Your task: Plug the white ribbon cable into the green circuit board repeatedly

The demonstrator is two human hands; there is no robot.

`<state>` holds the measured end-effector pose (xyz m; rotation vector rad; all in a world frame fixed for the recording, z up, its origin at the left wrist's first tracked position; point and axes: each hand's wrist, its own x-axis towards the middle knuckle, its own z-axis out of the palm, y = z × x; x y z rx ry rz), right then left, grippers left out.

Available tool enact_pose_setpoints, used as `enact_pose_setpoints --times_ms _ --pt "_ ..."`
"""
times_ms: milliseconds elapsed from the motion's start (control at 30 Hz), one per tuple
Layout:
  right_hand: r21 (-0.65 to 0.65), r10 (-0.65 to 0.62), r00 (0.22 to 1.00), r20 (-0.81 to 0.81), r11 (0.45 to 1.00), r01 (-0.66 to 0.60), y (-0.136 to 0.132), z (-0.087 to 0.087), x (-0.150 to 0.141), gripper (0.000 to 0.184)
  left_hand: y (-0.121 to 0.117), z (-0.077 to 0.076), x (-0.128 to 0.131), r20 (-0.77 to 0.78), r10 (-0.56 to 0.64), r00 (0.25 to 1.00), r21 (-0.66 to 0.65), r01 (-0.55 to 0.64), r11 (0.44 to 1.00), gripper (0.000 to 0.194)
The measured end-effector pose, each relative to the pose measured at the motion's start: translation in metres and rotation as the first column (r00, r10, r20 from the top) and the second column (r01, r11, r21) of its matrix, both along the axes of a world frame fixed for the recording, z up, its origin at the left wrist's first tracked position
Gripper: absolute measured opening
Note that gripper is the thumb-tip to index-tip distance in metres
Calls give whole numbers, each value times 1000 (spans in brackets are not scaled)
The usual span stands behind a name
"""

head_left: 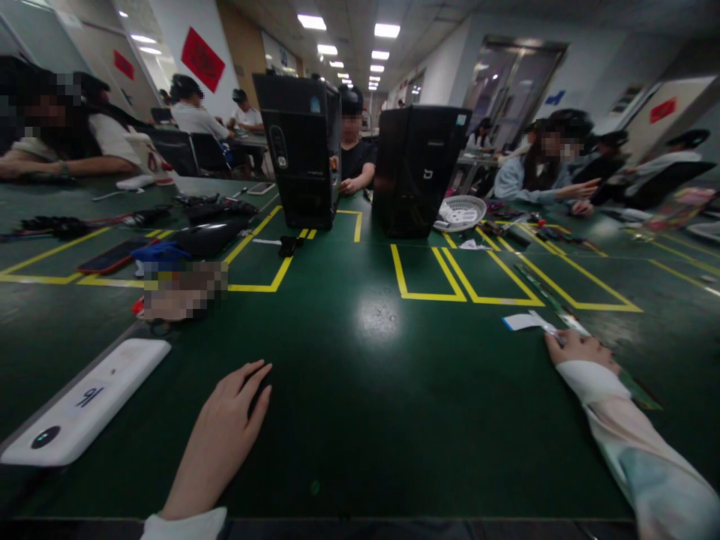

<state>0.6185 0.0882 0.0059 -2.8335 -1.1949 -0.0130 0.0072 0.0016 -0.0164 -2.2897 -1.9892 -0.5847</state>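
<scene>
Right hand touches ribbon; left hand over table.

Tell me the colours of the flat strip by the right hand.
Flat strip: white with blue end, in head view.

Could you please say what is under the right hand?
A green strip shows on either side of the right hand, a white piece beside it; what the hand covers is hidden.

Glossy tbl, smooth plastic-look strip, cloth slv, smooth plastic-look wht device
</scene>
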Motion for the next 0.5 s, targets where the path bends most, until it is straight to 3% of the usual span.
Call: enact_pose_setpoints --times_ms 267,500 --pt "57 57 987 149 996 -66 -2 -11 10 72 -2 5 6 33 17 999 8 -18 1000 47" --pt "3 107 983 147 994 -108 3 -16 22 79 -4 9 10 58 33 998 -6 -33 999 44"
